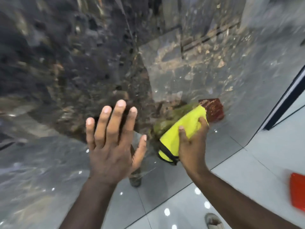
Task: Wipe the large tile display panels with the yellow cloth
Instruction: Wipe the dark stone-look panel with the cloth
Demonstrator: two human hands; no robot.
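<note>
A shoe (213,220) stands on the glossy pale floor (257,169) at the bottom edge, just under the right forearm. An orange thing (297,190) lies on the floor at the right edge, well apart from both hands; what it is cannot be told.

Both bare forearms reach forward and up to the dark marbled panel (62,66). The left hand (113,146) lies flat against it. Its fingers (119,116) are straight and spread and hold nothing, with the thumb out to the right. A dark reflection sits under the fingertips.

Just to its right, the right hand (193,146) grips the yellow cloth (183,129). The thumb presses on top of the bunched fabric and the other fingers (202,121) curl round its far edge. The cloth is pressed to the lower part of the panel, near where the panel meets the floor. A black band crosses the cloth's lower end. Its greenish reflection shows in the polished surface just to the left. A trouser leg is also mirrored in the panel, between the two hands.

Beyond the cloth, touching or just behind its upper corner, is a small red-brown tile (212,109). Farther up, the surface is brown-flecked grey stone, blurred. A dark frame (283,103) runs slanting at the right.
</note>
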